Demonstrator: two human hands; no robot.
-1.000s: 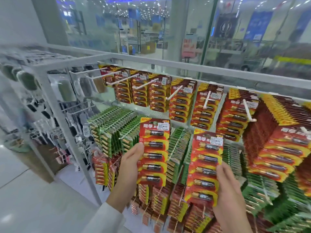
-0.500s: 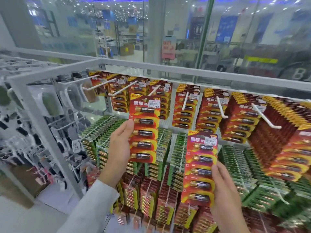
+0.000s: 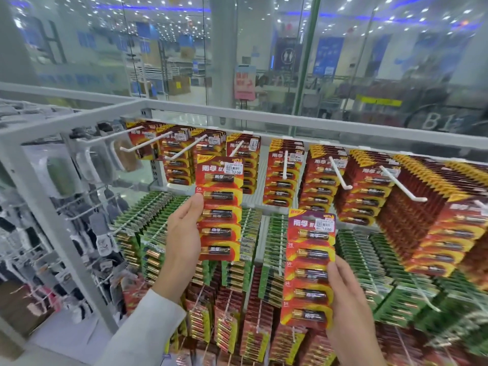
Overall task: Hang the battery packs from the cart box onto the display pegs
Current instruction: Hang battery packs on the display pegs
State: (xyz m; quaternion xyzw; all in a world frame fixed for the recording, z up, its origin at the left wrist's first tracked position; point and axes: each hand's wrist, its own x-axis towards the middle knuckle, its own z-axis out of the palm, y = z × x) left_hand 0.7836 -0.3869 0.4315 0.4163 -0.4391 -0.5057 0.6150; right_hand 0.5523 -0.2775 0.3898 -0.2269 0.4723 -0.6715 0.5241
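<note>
Over the past half second the left hand (image 3: 182, 233) has lifted its battery pack to the top row, while the right hand's pack has barely shifted. At far left I see the white rack frame (image 3: 39, 186), with green packs (image 3: 148, 215) hanging just right of it. The left hand pinches the left pack (image 3: 220, 207) by its left edge, thumb on the front and fingers hidden behind. The card's top meets the tip of a white peg (image 3: 237, 150); I cannot tell whether it is threaded on. Lower and nearer, the right pack (image 3: 309, 268) stands upright in front of the green rows, off any peg. The right hand (image 3: 348, 313) grips its right edge, thumb pressed across the front. Full rows of red packs (image 3: 422, 207) crowd the pegs at right.
</note>
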